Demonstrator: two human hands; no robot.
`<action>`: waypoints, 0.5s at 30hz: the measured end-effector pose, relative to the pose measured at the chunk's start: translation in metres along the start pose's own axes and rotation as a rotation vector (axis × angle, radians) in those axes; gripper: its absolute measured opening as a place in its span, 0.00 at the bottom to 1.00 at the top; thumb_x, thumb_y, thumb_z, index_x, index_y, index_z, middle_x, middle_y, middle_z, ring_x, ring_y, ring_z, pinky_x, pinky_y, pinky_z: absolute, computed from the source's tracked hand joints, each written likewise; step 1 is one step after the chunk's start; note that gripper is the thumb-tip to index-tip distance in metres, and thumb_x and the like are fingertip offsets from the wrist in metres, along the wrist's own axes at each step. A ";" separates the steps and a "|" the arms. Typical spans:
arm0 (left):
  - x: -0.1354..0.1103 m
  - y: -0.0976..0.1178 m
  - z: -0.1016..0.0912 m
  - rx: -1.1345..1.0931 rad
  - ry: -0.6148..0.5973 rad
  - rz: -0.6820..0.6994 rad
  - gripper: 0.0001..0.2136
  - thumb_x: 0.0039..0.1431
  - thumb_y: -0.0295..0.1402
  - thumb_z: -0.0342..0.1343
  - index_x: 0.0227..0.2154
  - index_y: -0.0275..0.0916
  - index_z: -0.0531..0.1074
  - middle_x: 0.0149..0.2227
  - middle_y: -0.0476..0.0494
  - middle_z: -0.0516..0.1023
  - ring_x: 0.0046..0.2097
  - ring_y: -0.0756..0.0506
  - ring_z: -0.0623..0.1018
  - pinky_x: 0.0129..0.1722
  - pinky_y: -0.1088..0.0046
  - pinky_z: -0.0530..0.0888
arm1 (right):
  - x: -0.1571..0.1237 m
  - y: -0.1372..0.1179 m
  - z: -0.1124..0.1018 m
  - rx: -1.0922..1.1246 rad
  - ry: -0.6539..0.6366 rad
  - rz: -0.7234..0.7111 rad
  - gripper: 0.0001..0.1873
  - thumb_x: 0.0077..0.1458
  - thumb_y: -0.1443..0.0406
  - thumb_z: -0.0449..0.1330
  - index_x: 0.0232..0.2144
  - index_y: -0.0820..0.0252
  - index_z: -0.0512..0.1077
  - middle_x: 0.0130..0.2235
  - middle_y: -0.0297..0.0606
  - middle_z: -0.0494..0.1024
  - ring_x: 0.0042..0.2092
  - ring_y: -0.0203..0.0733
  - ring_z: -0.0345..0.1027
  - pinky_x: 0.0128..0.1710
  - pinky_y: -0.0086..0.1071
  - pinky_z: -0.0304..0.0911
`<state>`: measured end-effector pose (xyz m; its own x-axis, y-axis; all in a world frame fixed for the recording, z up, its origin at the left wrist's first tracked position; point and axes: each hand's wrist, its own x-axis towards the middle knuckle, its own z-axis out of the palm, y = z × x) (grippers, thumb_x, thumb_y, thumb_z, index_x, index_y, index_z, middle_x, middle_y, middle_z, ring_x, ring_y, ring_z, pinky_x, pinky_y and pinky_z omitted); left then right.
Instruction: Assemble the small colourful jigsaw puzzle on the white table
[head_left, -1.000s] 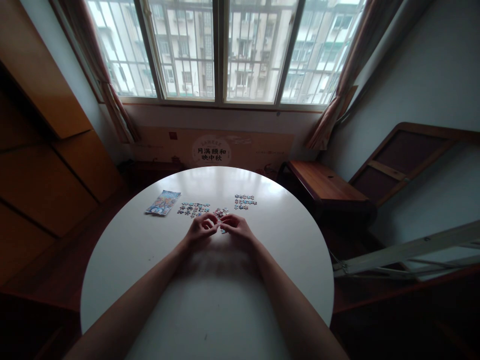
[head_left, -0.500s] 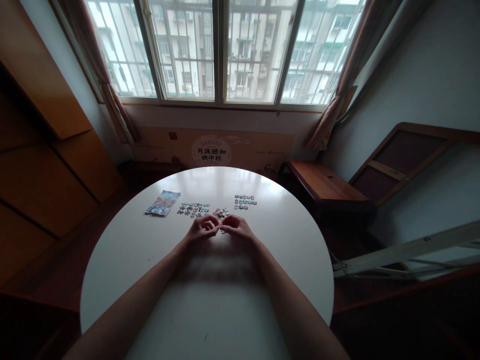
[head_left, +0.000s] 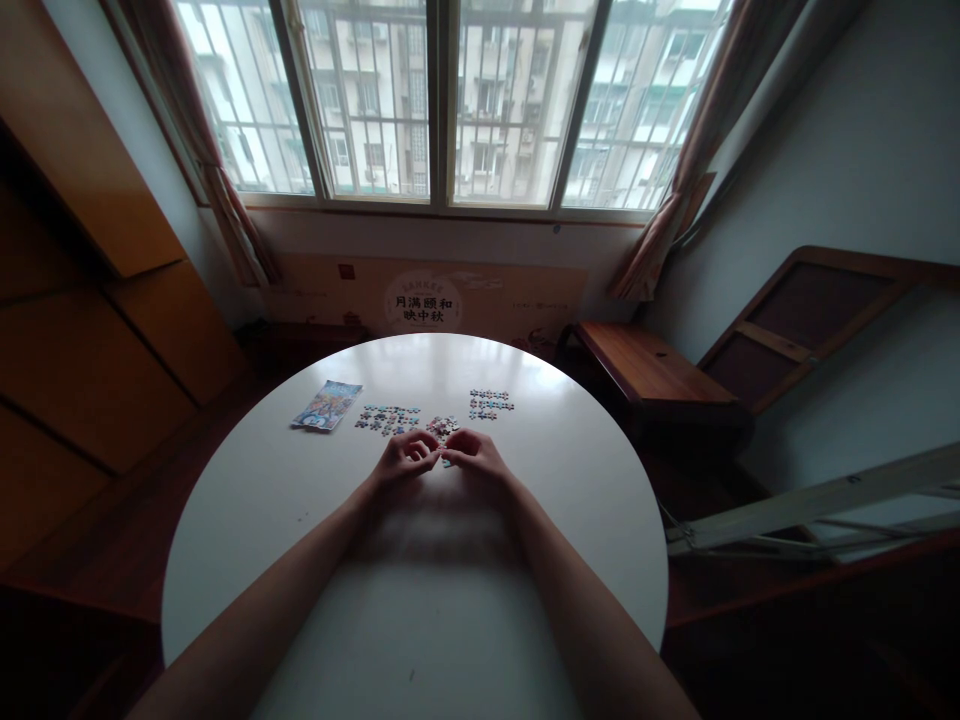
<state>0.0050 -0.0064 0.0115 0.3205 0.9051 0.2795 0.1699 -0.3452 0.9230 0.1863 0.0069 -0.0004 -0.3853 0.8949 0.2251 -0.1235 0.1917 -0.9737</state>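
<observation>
My left hand [head_left: 407,455] and my right hand [head_left: 475,452] meet at the middle of the white table, fingertips nearly touching. Both are closed in a pinch on small jigsaw puzzle pieces [head_left: 442,452], which the fingers partly cover. Just beyond the fingertips lies a heap of loose puzzle pieces [head_left: 444,426]. Left of the heap, several puzzle pieces [head_left: 386,418] are spread in rows. To the right, another group of puzzle pieces [head_left: 490,404] lies in rows. A colourful printed picture sheet or packet [head_left: 328,406] rests farther left.
The round white table [head_left: 247,520] fills the lower middle. A wooden bench [head_left: 637,362] stands beyond its right edge, with a metal frame [head_left: 817,500] nearer on the right. Wooden cabinets [head_left: 60,370] line the left. Barred windows [head_left: 442,110] are ahead, above a printed banner [head_left: 495,290].
Almost nothing differs. Both hands stay pinched together in the same place, and the puzzle pieces lie as before.
</observation>
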 end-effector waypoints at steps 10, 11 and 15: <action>0.001 0.002 0.002 0.038 0.072 -0.014 0.10 0.49 0.37 0.58 0.28 0.34 0.71 0.29 0.45 0.73 0.25 0.52 0.72 0.24 0.77 0.70 | 0.002 0.005 0.001 0.040 0.035 0.020 0.19 0.39 0.56 0.67 0.31 0.63 0.72 0.28 0.37 0.75 0.29 0.36 0.68 0.29 0.31 0.65; 0.001 0.003 0.002 0.045 0.078 -0.016 0.11 0.49 0.38 0.58 0.28 0.34 0.71 0.28 0.45 0.73 0.25 0.52 0.72 0.24 0.77 0.70 | 0.002 0.006 0.002 0.047 0.036 0.023 0.20 0.39 0.56 0.67 0.32 0.63 0.72 0.28 0.37 0.76 0.29 0.36 0.69 0.29 0.31 0.66; 0.001 0.003 0.002 0.045 0.086 -0.008 0.11 0.49 0.38 0.58 0.29 0.34 0.70 0.29 0.46 0.73 0.25 0.52 0.72 0.24 0.77 0.70 | 0.002 0.006 0.002 0.039 0.041 0.021 0.21 0.39 0.56 0.67 0.35 0.63 0.73 0.28 0.37 0.76 0.30 0.37 0.69 0.29 0.32 0.66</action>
<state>0.0074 -0.0068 0.0139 0.2380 0.9253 0.2953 0.2147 -0.3467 0.9131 0.1828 0.0088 -0.0054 -0.3504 0.9145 0.2024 -0.1516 0.1578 -0.9758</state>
